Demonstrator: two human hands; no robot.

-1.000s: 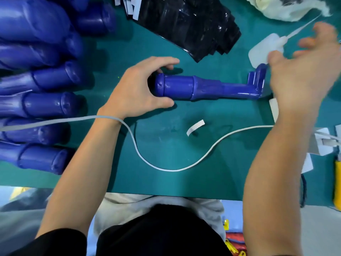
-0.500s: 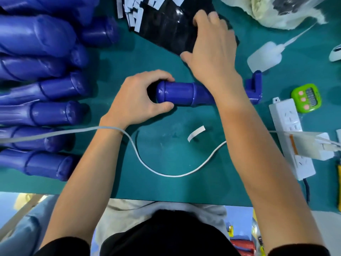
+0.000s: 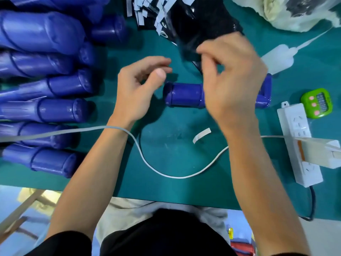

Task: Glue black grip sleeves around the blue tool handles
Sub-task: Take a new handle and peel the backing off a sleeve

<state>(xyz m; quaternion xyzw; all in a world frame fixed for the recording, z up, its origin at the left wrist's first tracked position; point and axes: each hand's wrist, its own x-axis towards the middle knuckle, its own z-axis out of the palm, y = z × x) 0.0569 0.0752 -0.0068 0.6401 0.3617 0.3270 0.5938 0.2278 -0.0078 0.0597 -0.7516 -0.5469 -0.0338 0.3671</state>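
One blue tool handle (image 3: pixel 184 95) lies sideways on the green mat (image 3: pixel 175 187), partly hidden by my right hand. My left hand (image 3: pixel 136 87) hovers just left of the handle's end with fingers loosely curled, holding nothing. My right hand (image 3: pixel 230 76) is raised over the handle and blurred; its thumb and fingers pinch a blurred black grip sleeve (image 3: pixel 188 52) at the near edge of the pile of black sleeves (image 3: pixel 201 19). A white glue bottle (image 3: pixel 276 58) lies to the right of my right hand.
Several blue handles (image 3: pixel 46 108) are stacked along the left. A white cable (image 3: pixel 166 172) loops across the mat, with a small white strip (image 3: pixel 202 134) near it. A power strip (image 3: pixel 295 137), a green timer (image 3: pixel 316 103) and a white bag (image 3: pixel 286 12) sit at the right.
My left hand has let go of the handle's end and lifted. My right hand has pulled back from the sleeve pile toward me with a black sleeve.
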